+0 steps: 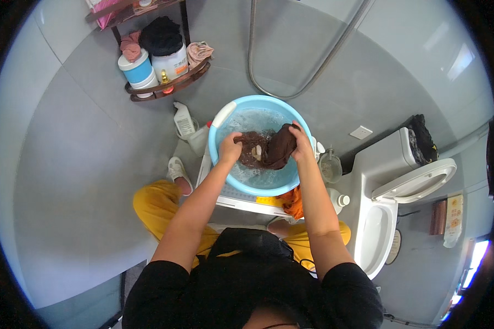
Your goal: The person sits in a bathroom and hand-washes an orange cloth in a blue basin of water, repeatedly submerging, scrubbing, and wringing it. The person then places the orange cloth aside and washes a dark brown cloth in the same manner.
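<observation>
A light blue plastic basin (256, 191) with soapy water (263, 117) stands in front of me. Within its rim is a wet dark brown cloth item (280, 150), partly in the water, with a pale patch near its middle. My left hand (230, 149) grips the cloth's left end, fingers curled over the edge. On the other side my right hand (300, 142) holds the bunched right part, thumb uppermost. The exact kind of garment cannot be made out.
The basin rests on a white stand (230, 200), where an orange cloth (293, 202) hangs near the right front. Bottles (184, 119) stand at the left, a glass jar (330, 166) and a toilet (374, 238) at the right. Above are a shower hose (253, 49) and a corner shelf (181, 84).
</observation>
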Available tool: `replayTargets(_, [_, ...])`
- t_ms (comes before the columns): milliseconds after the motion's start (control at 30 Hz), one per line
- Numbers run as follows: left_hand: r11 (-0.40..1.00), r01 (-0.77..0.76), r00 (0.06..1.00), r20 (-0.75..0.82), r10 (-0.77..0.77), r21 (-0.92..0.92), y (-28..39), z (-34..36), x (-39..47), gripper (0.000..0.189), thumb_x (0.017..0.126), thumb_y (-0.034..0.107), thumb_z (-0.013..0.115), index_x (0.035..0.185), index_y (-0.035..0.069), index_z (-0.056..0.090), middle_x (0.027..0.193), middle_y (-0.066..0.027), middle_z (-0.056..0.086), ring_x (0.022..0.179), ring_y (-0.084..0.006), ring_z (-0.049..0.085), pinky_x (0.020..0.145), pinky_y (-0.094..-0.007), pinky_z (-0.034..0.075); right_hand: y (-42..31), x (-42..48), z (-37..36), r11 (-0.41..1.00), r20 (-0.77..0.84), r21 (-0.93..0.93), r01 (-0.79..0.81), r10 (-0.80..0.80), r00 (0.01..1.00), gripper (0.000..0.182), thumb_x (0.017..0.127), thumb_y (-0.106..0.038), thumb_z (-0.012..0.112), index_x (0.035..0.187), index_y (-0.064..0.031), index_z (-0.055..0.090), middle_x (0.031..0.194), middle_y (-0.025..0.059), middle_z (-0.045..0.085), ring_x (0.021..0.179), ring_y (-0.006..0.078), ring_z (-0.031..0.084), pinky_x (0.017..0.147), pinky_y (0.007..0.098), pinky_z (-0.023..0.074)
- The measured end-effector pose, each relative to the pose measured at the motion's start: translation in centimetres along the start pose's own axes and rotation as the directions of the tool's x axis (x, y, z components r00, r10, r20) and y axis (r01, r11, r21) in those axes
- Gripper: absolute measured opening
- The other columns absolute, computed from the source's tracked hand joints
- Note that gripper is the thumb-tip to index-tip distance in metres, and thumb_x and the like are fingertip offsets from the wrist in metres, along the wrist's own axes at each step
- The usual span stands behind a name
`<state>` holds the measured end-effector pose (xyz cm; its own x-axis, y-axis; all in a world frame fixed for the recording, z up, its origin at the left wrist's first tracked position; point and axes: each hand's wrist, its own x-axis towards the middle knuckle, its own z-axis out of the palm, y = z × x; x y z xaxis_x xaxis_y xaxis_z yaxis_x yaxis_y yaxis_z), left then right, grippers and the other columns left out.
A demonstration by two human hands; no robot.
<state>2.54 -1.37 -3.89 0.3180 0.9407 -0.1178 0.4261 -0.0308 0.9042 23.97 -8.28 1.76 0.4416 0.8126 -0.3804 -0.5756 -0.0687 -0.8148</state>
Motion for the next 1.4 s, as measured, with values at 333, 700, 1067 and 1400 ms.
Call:
replayTargets(333, [0.664,-0.16,0.987,0.122,0.104,0.73,0.0,1.0,-1.4,0.063,0.074,-0.008,0.055,0.132,-0.003,0.029,0.141,-0.0231,0.017,0.109,-0.0378,0.048,0.084,-0.0409,0.047,2.5,-6.3,0.2,-0.583,0.589,-0.79,0.189,-0.637,0.497,0.034,0.074,-0.009,0.056,0.108,-0.0067,0.056,0.115,0.0142,0.048,0.113,0.0297,0.042,0.09,0.0436,0.0378])
replayTargets(700, [0.664,-0.251,0.95,0.048,0.309,0.704,3.8,-1.3,-3.1,0.013,0.077,0.007,0.05,0.089,0.005,0.056,0.088,-0.0185,0.06,0.081,-0.0357,0.059,0.071,-0.0456,0.047,9.2,-5.3,-0.1,-0.339,0.393,-0.895,0.292,-0.282,0.875,0.032,0.072,-0.028,0.066,0.095,-0.0064,0.06,0.095,0.013,0.057,0.091,0.0296,0.059,0.074,0.0392,0.0508])
replayTargets(1067, [0.704,0.154,0.986,0.062,-0.155,-0.693,5.9,-0.5,-2.1,0.013,0.087,0.006,0.045,0.099,0.003,0.047,0.073,-0.007,0.052,0.053,-0.015,0.051,0.044,-0.0265,0.044,9.1,-0.1,-5.1,0.533,0.113,-0.84,0.097,-0.003,0.994,0.026,0.066,-0.02,0.076,0.079,-0.005,0.06,0.075,0.0059,0.056,0.074,0.0164,0.052,0.07,0.0304,0.0422])
replayTargets(1400, [0.812,-0.425,0.854,-0.118,0.506,0.401,10.1,-4.2,-1.8,0.008,0.079,0.004,0.05,0.086,0.006,0.055,0.078,-0.0112,0.059,0.071,-0.0283,0.06,0.064,-0.0363,0.048,-2.7,-2.6,-0.2,0.886,0.052,-0.412,0.214,-0.212,0.976,0.013,0.082,-0.012,0.057,0.086,-0.0074,0.046,0.073,0.0071,0.061,0.048,0.0106,0.045,0.04,0.0242,0.0356])
